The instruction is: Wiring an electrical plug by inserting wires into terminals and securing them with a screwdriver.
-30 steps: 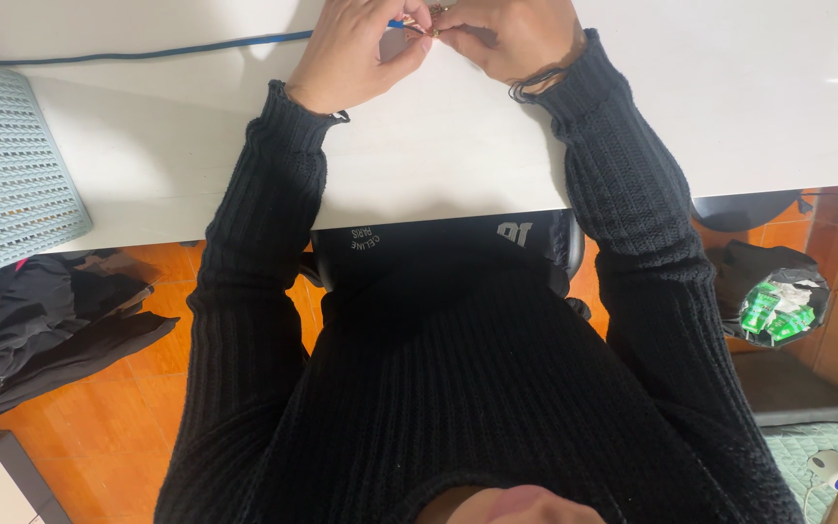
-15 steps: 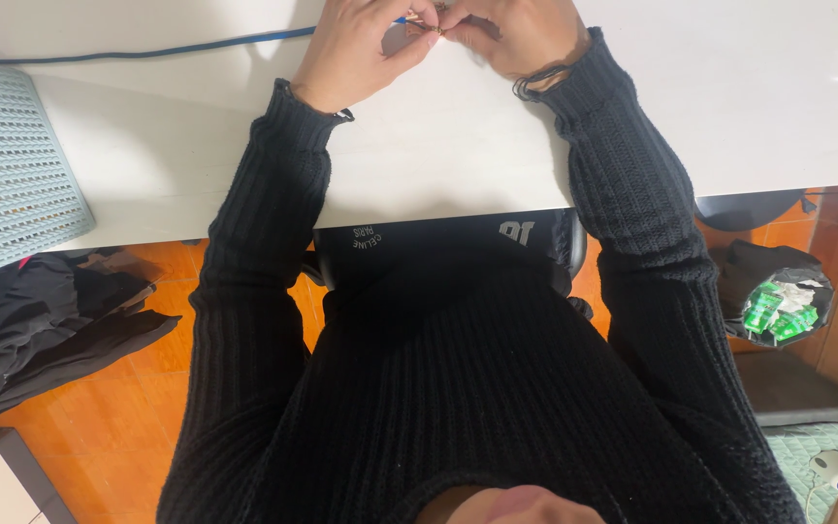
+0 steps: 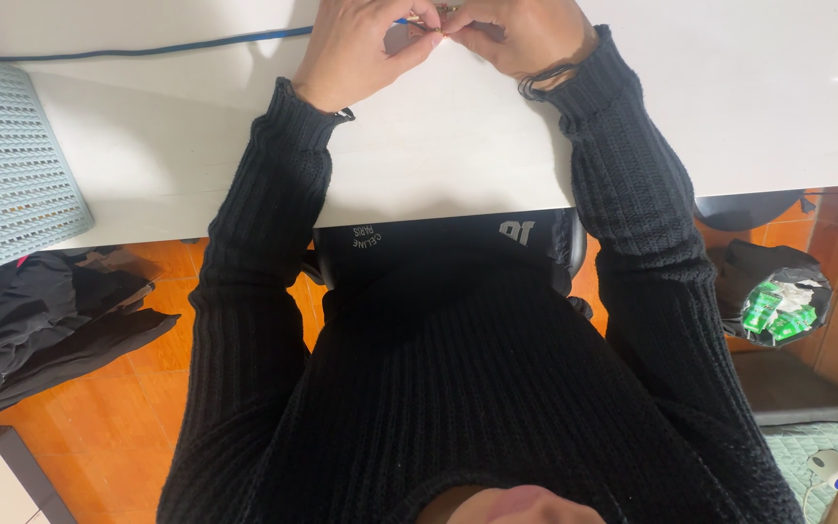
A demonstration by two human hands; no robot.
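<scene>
At far edge of white desk [image 3: 458,155], left hand [image 3: 361,49] and right hand [image 3: 521,39] together, fingertips pinching tiny object [image 3: 435,29], too small to identify. Blue cable [image 3: 147,49] runs leftward. Work looks mid-way, piece not yet set down.

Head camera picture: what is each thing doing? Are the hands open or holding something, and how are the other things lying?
Left hand: fingers pinched on a small item, too tiny to tell what.
Right hand: pinched on the same small item.
Blue cable: lying flat across the white table.
Pale blue perforated basket: resting on the table's left edge.
Black bin bag: open, green and white wrappers inside.
Dark clothing: crumpled on the floor.
</scene>
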